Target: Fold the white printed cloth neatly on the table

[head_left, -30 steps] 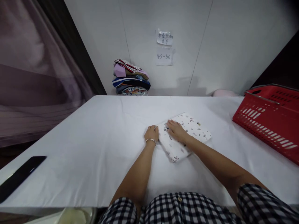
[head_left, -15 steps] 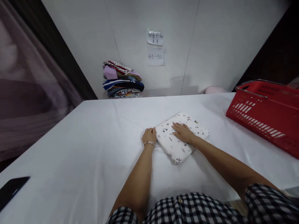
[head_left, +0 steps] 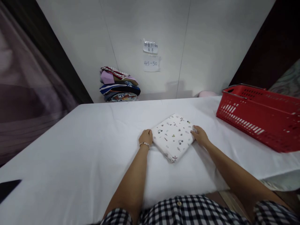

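Observation:
A folded white cloth (head_left: 173,136) with small printed motifs lies flat on the table, one corner toward me. My left hand (head_left: 146,137), with a bracelet at the wrist, has its fingers curled round the cloth's left corner. At the opposite corner, my right hand (head_left: 200,135) grips the right edge between thumb and fingers. The underside of the cloth is hidden.
The table (head_left: 112,125) wears a white cover. To the right stands a red plastic basket (head_left: 257,115). Beyond the far edge rises a pile of folded fabrics (head_left: 119,86). A dark flat object (head_left: 9,189) sits at the near left. Paper signs (head_left: 151,64) hang on the wall.
My right hand has slid from the top of the cloth to its right corner and closed there. My left hand stays at the left corner. The whole view has shifted slightly.

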Demonstrator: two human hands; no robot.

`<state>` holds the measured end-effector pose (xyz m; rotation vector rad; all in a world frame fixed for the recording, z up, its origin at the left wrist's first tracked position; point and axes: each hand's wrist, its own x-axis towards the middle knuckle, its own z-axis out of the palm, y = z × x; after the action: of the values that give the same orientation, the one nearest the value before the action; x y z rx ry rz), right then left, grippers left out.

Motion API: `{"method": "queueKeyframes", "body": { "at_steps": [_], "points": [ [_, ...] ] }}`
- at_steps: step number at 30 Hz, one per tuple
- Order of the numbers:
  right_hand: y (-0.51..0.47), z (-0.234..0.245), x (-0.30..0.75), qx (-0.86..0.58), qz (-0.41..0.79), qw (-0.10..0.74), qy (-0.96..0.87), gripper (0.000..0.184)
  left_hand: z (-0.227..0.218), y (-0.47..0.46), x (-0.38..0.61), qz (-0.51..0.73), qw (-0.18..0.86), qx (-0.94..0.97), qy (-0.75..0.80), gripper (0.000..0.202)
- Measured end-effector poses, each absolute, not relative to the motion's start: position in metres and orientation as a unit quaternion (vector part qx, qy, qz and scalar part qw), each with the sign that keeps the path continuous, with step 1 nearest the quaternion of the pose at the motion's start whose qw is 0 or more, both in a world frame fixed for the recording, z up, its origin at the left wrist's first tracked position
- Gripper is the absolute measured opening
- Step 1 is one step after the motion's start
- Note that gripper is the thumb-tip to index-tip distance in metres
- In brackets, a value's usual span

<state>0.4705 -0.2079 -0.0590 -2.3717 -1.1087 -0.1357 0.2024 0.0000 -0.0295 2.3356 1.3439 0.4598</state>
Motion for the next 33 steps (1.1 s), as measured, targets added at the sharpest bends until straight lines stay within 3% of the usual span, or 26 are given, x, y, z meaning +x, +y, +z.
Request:
{"method": "queueKeyframes", "body": {
  "at_steps": [10, 18, 27, 33],
  "points": [
    [-0.148, -0.021, 0.448, -0.836, -0.011, 0.251, -0.489, 0.04, -0.03, -0.041, 0.18, 0.117, 0.164, 0.842, 0.5, 0.029],
    [-0.107, -0.02, 0.35, -0.738, 0.128, 0.284, -0.598, 0.022, -0.029, -0.044, 0.182, 0.117, 0.155, 0.842, 0.503, 0.029],
    [-0.089, -0.013, 0.324, -0.731, 0.077, 0.215, -0.643, 0.021, -0.031, -0.038, 0.179, 0.116, 0.164, 0.858, 0.473, 0.027],
    [-0.095, -0.012, 0.312, -0.701, 0.087, 0.2, -0.679, 0.021, -0.032, -0.037, 0.179, 0.119, 0.158, 0.861, 0.469, 0.037]
  ]
}}
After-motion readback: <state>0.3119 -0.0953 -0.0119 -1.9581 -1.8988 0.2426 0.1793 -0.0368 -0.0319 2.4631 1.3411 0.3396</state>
